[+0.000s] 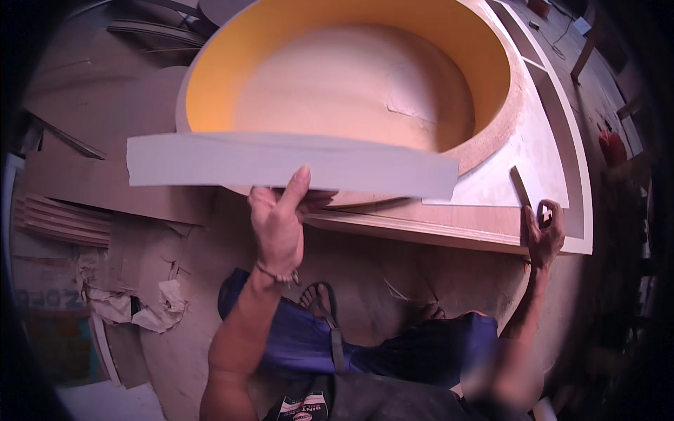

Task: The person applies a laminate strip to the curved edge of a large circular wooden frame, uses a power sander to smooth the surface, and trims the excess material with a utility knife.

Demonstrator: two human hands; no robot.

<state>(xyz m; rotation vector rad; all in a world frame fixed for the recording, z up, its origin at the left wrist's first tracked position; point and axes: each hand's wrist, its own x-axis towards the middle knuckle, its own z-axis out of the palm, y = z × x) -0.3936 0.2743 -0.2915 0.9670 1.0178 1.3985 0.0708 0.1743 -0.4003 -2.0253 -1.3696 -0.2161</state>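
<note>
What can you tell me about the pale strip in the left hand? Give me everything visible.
The strip is long, narrow and pale grey-white, with a plain face and a slightly uneven right end. It looks like thin sheet, though the exact material is unclear. The left hand holds it near mid-length, thumb on its face. It spans crosswise, hiding part of the yellow-walled ring; whether they touch is unclear.

A long pale grey strip (210, 161), flat and narrow, held up crosswise, its right end slightly lower (and a little blurred), a short narrow piece (520, 186) with dark edge, well to the right, slanted, upper end toward the left.
</note>
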